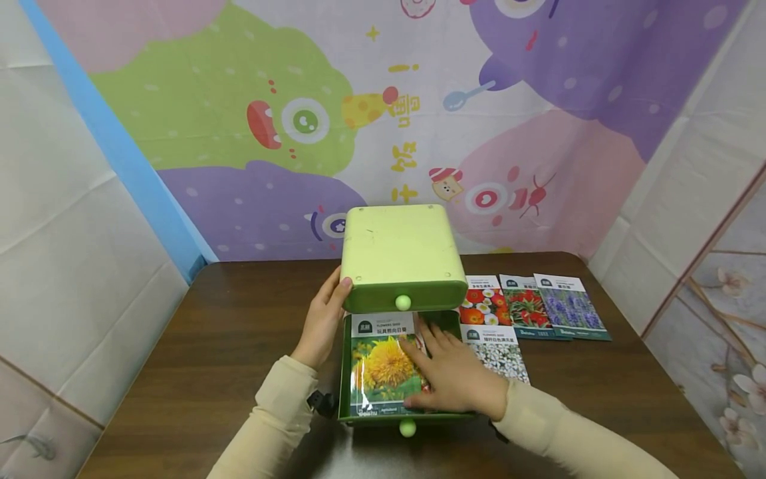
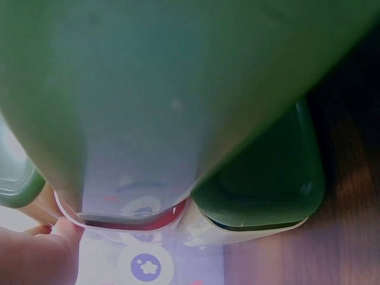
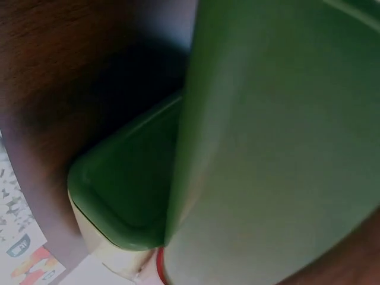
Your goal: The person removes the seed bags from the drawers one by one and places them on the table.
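Observation:
A light green cabinet (image 1: 401, 246) stands on the table with an open drawer (image 1: 345, 379) pulled out below its closed top drawer (image 1: 371, 297). My left hand (image 1: 320, 322) grips the cabinet's left side, thumb at the front corner; its fingers (image 2: 41, 252) show low in the left wrist view. Inside the open drawer lies a yellow-flower seed packet (image 1: 385, 369). My right hand (image 1: 457, 372), fingers spread, rests over the drawer's right part, touching the packet's edge and partly covering a red-patterned packet. The drawer's underside (image 2: 142, 89) (image 3: 273, 130) fills much of both wrist views.
Right of the cabinet lie several seed packets: red-and-white flowers (image 1: 485, 306), white flowers (image 1: 497, 356), red flowers (image 1: 526, 309) and purple flowers (image 1: 571, 309). A closed lower drawer (image 2: 267, 172) (image 3: 124, 178) sits under the pulled-out one. A patterned cloth (image 1: 239, 133) hangs behind the table (image 1: 239, 346).

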Action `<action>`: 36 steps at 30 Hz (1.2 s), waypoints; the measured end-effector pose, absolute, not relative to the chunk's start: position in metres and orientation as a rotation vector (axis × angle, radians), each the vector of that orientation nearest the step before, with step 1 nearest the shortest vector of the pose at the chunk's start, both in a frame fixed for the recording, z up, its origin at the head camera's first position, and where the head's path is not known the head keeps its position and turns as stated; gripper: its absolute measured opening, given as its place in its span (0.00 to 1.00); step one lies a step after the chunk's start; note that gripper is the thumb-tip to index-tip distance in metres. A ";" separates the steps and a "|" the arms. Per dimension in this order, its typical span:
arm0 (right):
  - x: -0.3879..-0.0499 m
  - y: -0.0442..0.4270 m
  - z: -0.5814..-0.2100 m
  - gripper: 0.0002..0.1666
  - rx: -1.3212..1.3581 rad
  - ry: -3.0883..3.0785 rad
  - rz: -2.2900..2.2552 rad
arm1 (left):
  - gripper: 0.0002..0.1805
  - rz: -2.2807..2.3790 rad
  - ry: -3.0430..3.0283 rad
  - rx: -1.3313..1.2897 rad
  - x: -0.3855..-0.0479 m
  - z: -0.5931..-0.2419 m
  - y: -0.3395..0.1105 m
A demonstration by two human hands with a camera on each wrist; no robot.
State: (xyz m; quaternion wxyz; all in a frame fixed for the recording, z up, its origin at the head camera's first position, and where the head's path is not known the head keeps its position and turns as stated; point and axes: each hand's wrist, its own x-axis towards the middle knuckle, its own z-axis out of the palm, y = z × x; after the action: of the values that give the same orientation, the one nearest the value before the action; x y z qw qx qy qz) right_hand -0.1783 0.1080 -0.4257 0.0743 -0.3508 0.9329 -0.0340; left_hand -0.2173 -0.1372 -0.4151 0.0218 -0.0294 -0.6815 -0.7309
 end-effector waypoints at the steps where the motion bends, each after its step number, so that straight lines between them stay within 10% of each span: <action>1: -0.178 0.108 -0.426 0.59 -1.046 2.793 -0.096 | 0.33 -2.264 -2.112 -0.090 -0.217 -0.415 -0.137; 36: -0.176 0.100 -0.431 0.52 -1.041 2.873 -0.296 | 0.32 -2.242 -2.134 -0.096 -0.216 -0.416 -0.138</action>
State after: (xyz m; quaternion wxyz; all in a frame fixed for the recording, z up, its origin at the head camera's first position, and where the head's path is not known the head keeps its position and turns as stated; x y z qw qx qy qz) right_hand -0.1765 0.0999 -0.4311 0.0359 -0.3388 0.9352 -0.0965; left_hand -0.2163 -0.1379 -0.4158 0.0224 -0.0311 -0.6891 -0.7237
